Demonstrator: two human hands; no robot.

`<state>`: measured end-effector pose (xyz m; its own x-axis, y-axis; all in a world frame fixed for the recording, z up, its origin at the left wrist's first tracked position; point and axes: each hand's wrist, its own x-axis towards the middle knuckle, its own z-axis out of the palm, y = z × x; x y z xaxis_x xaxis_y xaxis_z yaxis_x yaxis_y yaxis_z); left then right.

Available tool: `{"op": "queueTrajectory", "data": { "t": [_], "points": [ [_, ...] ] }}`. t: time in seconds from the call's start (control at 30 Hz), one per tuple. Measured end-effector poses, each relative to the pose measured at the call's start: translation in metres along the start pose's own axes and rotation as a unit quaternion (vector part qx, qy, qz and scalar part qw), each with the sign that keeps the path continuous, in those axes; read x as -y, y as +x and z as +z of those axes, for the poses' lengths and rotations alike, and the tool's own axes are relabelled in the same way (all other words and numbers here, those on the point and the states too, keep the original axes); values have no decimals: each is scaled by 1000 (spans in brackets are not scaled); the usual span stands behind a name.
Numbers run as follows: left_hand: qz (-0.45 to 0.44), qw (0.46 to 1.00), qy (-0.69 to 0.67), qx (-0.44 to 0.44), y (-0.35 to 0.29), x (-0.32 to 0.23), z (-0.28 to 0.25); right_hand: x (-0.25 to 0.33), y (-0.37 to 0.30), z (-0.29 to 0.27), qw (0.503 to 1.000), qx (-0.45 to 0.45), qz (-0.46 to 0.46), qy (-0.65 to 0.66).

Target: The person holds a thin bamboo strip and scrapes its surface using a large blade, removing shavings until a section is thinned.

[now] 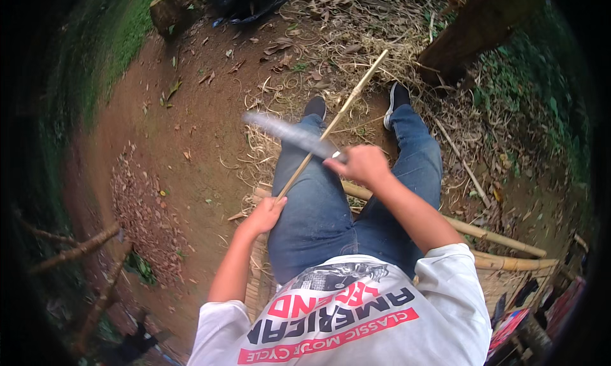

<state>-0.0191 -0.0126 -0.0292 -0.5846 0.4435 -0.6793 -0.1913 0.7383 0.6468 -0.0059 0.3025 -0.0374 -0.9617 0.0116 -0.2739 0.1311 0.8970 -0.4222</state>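
My left hand (262, 216) is closed round the lower end of a thin bamboo strip (354, 94), beside my left thigh. The strip slants up and to the right, over my left leg and between my feet. In my right hand (364, 165) is the handle of a machete (289, 134), mostly covered by the fingers. Its long grey blade, smeared by motion, points to the upper left and crosses the strip above my left knee. Whether the edge touches the strip I cannot tell.
I sit on a bamboo seat (509, 263). Curly shavings (258, 151) litter the ground by my legs. A tree trunk (474, 32) rises at the far right; a cut log (174, 13) and a black plastic bag (247, 2) are at the far left. Branches (83, 250) stand at the left.
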Motion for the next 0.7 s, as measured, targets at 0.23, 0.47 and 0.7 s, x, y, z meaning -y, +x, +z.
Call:
{"op": "queueTrajectory", "data": {
  "t": [0.23, 0.47, 0.7],
  "points": [
    [-26, 999, -20, -3, -12, 21, -8, 12, 8, -12, 998, 28, -44, -28],
    [18, 999, 50, 5, 16, -25, -12, -94, 11, -43, 986, -74, 112, -96],
    [-38, 999, -2, 22, 9, -1, -12, -5, 2, -8, 999, 15, 29, 33]
  ]
}}
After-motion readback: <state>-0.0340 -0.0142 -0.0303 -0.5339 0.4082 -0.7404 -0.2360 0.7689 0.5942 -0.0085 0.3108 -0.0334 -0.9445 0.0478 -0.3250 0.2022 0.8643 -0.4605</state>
